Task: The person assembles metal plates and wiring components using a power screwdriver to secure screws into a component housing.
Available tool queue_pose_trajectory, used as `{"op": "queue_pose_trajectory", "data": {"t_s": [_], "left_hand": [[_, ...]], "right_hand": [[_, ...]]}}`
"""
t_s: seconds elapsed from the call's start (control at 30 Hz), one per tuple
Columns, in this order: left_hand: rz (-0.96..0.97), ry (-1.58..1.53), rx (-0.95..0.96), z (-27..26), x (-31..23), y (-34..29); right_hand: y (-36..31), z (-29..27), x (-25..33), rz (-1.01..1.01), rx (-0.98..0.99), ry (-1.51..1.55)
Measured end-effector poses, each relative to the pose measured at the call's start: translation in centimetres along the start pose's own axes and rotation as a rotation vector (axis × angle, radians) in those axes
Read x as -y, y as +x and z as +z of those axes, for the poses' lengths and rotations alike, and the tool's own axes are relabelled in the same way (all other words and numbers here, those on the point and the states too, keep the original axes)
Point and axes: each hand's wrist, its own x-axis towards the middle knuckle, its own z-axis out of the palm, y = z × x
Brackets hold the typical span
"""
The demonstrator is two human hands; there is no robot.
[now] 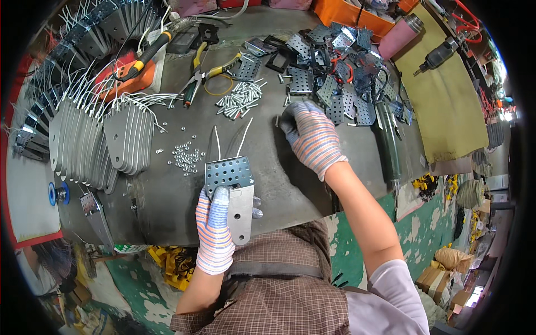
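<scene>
My left hand (216,229), in a striped knit glove, grips a flat grey metal plate (241,209) over the table's near edge. A perforated blue-grey metal cover (228,173) sits on the plate's far end, and two white wires (218,144) stick out beyond it. My right hand (312,134), gloved likewise, is over the table with its fingers curled together. Beside its fingertips shows a small screw (277,120); whether the fingers pinch it or anything else is hidden. A pile of screws (241,100) and scattered nuts (186,158) lie farther left.
Wired grey plates (128,139) stand in rows at left. Pliers (200,70) and an orange tool stand (137,78) are behind. Perforated covers (335,106) heap at back right, next to a green electric screwdriver (388,139). A power driver (438,58) hangs at right.
</scene>
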Motion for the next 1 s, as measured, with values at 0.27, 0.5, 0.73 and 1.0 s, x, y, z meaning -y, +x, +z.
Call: {"op": "queue_pose_trajectory", "data": {"t_s": [0.27,0.5,0.73,1.0], "left_hand": [[0.026,0.031,0.032,-0.2,0.0,-0.1],[0.039,-0.102,-0.012,-1.1,0.3,0.5],[0.053,-0.118,-0.052,-0.6,0.6,0.4],[0.318,0.562,0.033,-0.5,1.7,0.4]], "right_hand": [[1.6,-0.7,0.1,0.025,0.043,-0.064],[5.3,-0.8,3.4,-0.409,0.037,-0.251],[4.5,-2.0,3.1,-0.174,0.131,0.307],[-5.4,-3.7,6.6,-0.340,0.120,0.701]]}}
